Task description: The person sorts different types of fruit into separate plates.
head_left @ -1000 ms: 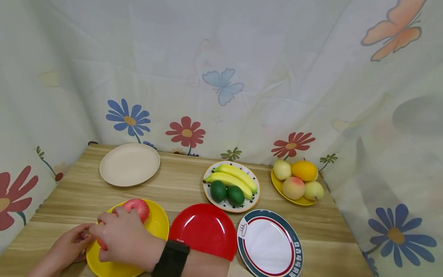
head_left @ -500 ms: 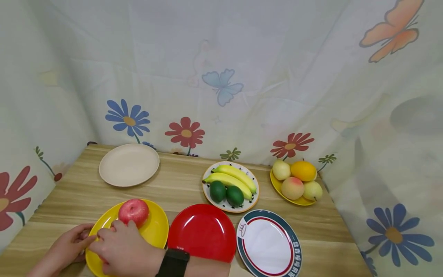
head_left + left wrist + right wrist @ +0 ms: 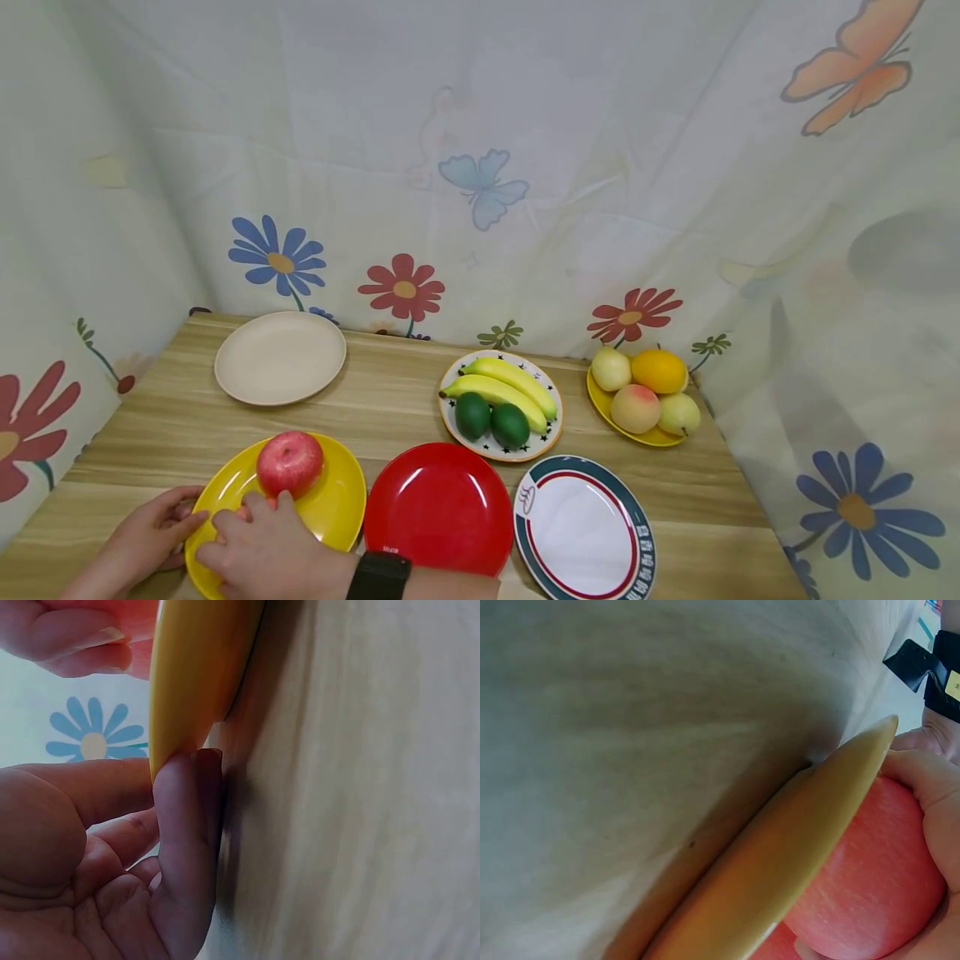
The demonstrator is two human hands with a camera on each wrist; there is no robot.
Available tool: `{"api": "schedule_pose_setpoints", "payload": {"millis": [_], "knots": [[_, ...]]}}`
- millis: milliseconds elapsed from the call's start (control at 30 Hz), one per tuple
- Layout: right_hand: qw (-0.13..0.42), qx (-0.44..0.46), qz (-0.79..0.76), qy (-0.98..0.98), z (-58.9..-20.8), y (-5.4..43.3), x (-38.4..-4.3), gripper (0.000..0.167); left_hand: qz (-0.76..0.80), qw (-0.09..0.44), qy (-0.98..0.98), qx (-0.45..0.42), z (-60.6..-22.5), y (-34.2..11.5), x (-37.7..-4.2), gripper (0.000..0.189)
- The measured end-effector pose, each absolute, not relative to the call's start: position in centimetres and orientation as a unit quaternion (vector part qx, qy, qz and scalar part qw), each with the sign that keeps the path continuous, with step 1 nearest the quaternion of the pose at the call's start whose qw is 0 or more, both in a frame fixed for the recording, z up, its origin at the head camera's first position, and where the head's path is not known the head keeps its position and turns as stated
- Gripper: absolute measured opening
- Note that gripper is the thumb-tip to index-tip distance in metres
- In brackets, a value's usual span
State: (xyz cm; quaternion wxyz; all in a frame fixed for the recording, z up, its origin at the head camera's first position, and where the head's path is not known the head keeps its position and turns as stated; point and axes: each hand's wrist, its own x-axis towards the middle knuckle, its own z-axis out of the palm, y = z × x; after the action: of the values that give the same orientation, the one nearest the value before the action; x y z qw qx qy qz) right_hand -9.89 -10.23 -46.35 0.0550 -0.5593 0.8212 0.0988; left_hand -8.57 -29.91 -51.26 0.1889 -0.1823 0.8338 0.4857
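Observation:
A yellow plate [image 3: 341, 492] lies at the front left of the table. My left hand [image 3: 153, 533] pinches its left rim between thumb and fingers, as the left wrist view shows up close at the rim [image 3: 199, 667]. Inside the plate, toward the back, sits a red apple [image 3: 290, 462]. My right hand [image 3: 266, 546] is over the near part of the plate, gripping a second red apple [image 3: 870, 877] that sits low behind the rim. From the head view my right hand hides most of that apple.
A red plate [image 3: 442, 500] is beside the yellow one, then a green-rimmed white plate [image 3: 581, 533]. Farther back stand a beige plate [image 3: 281, 358], a star-patterned plate [image 3: 555, 417] with bananas and green fruits, and a small yellow plate [image 3: 600, 404] of mixed fruit.
My right hand has lowered and shifted toward the near side of the yellow plate with its apple, uncovering the rear apple. My left hand has stayed at the rim.

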Motion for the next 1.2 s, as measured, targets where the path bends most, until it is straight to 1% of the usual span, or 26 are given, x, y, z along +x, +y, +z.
{"api": "schedule_pose_setpoints", "payload": {"millis": [67, 267, 467, 667, 767, 900, 1067, 1200], "knots": [[0.064, -0.559, 0.119, 0.818, -46.3, -10.2, -9.6, 0.041, 0.487, 0.190, 0.833, -0.182, -51.3, -29.9, -8.6, 0.063], [0.061, -0.571, 0.145, 0.805, -46.2, -9.8, -9.1, 0.046, 0.496, 0.183, 0.829, -0.181, -51.5, -30.1, -8.5, 0.060], [0.086, -0.575, 0.143, 0.801, -46.1, -9.7, -9.2, 0.052, 0.499, 0.191, 0.824, -0.187, -51.4, -30.0, -8.3, 0.062], [0.100, -0.577, 0.138, 0.799, -45.9, -9.7, -9.4, 0.053, 0.493, 0.195, 0.827, -0.188, -51.5, -30.2, -8.4, 0.064], [0.101, -0.574, 0.140, 0.800, -45.8, -9.7, -9.4, 0.050, 0.488, 0.195, 0.830, -0.187, -51.7, -30.3, -8.5, 0.065], [0.094, -0.575, 0.138, 0.801, -45.8, -9.6, -9.3, 0.044, 0.487, 0.190, 0.832, -0.184, -51.8, -30.3, -8.5, 0.066], [0.086, -0.588, 0.112, 0.797, -46.0, -9.3, -9.5, 0.043, 0.502, 0.188, 0.826, -0.177, -51.7, -30.3, -8.4, 0.063], [0.057, -0.593, 0.122, 0.794, -46.1, -9.2, -9.5, 0.043, 0.500, 0.191, 0.826, -0.174, -51.5, -30.1, -8.4, 0.064]]}}
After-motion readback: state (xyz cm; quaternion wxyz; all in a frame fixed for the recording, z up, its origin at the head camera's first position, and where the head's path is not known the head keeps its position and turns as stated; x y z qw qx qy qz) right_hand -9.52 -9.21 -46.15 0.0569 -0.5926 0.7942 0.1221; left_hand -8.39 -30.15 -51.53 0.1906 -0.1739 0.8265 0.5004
